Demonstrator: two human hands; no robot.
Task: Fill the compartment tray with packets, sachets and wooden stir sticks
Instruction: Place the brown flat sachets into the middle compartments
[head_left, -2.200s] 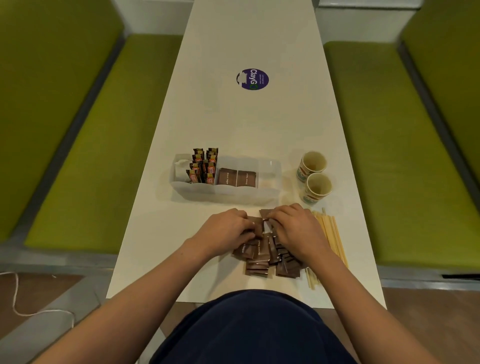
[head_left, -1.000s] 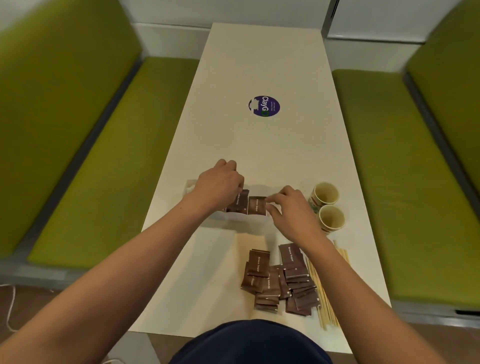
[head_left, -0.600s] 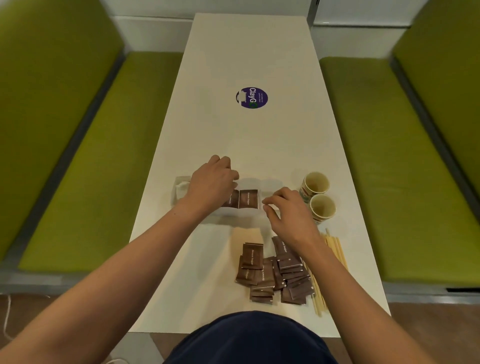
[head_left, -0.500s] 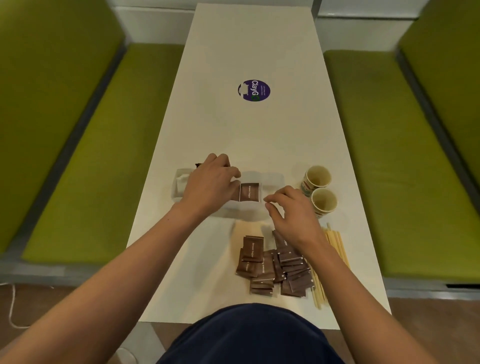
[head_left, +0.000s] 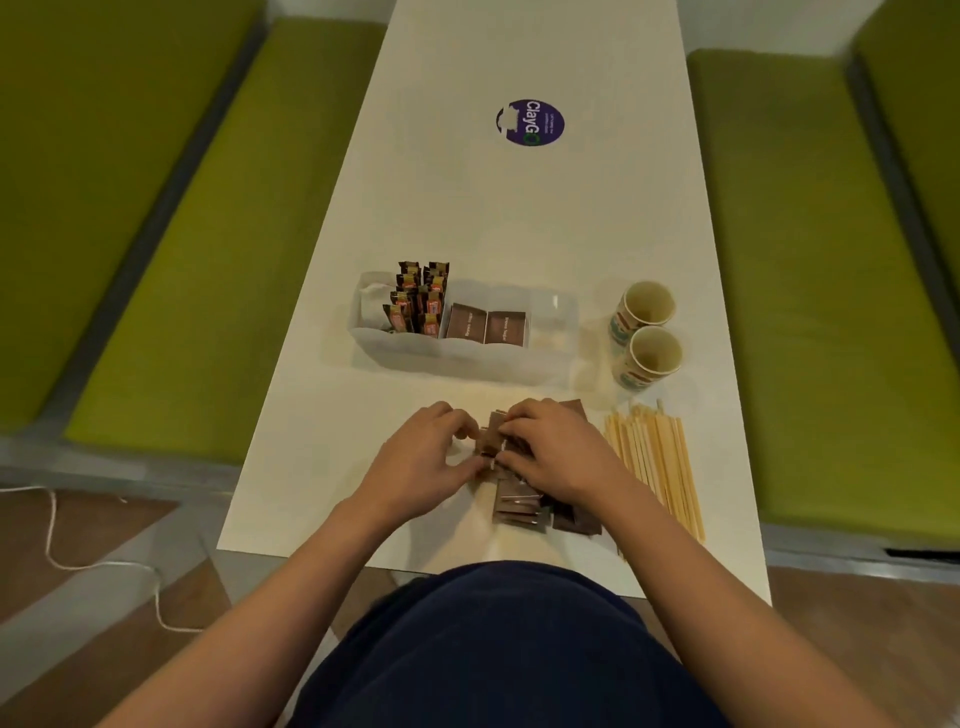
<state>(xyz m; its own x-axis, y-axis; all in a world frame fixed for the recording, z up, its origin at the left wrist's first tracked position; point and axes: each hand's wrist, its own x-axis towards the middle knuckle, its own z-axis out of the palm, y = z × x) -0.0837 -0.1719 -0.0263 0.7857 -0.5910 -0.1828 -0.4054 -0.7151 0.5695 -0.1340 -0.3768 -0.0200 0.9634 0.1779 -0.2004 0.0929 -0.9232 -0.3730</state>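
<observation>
Between the fingers: brown sachets (head_left: 493, 441), a few raised on edge at the far end of their loose pile on the table (head_left: 467, 208). Knuckles hide how many.
Left hand (head_left: 423, 465): fingers and thumb curled, pinching the left edge of those sachets.
Right hand (head_left: 556, 452): fingers curled over the same sachets from the right, gripping them. It covers much of the pile, and its fingertips are hard to make out.
Nearer than the fingers: the rest of the pile, flat and overlapping.
Beyond the fingers: translucent compartment tray (head_left: 457, 358), well apart from both hands. Something white and indistinct fills its left end. Next come upright stick packets (head_left: 418, 299), then two standing sachets (head_left: 485, 326) side by side. The right-end compartment is too blurred to read.
Right of the fingers: wooden stir sticks (head_left: 654, 462) lying flat just beside the pile, their near ends hidden by the forearm.
Beyond the sticks: two upright paper cups (head_left: 649, 332), touching.
Far beyond: round purple sticker (head_left: 530, 122).
</observation>
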